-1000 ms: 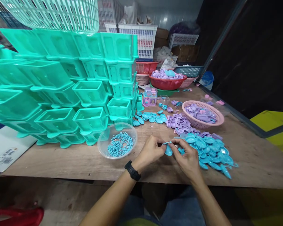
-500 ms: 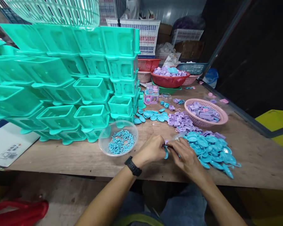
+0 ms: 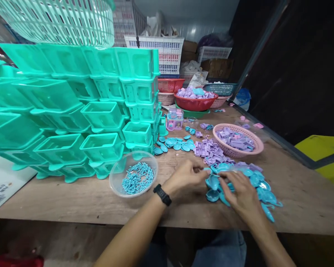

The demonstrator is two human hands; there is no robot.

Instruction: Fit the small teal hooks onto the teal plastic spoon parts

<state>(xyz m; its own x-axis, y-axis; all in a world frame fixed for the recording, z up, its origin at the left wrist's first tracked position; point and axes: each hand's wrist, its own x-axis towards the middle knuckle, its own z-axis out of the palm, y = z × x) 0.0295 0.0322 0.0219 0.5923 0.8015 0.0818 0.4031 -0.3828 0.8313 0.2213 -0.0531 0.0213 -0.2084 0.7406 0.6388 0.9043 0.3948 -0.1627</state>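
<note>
At the left edge of a pile of shiny blue oval plastic pieces [image 3: 212, 195], my left hand [image 3: 187, 178] has its thumb and index finger pinched together. A bit of blue shows at those fingertips, but what they hold is unclear. My right hand [image 3: 241, 191] reaches over the same pile, slightly blurred, with thumb and fingers apart and the fingertips among the blue pieces. Purple plastic parts [image 3: 211, 151] lie just behind the pile. Left of my left hand stands a clear round bowl [image 3: 114, 185] with small blue hook-like pieces [image 3: 137, 178].
Stacked green plastic bins [image 3: 101, 148] fill the left side, a pale green basket [image 3: 72, 22] on top. A pink basket [image 3: 257, 148] of purple parts stands at right, a red basket [image 3: 196, 105] farther back. Blue oval pieces [image 3: 171, 142] and a small purple toy house [image 3: 174, 120] lie between.
Both hands have moved right, from in front of the blue pile onto it. The small blue curved piece held between them earlier is no longer distinct. The camera view has tilted up slightly.
</note>
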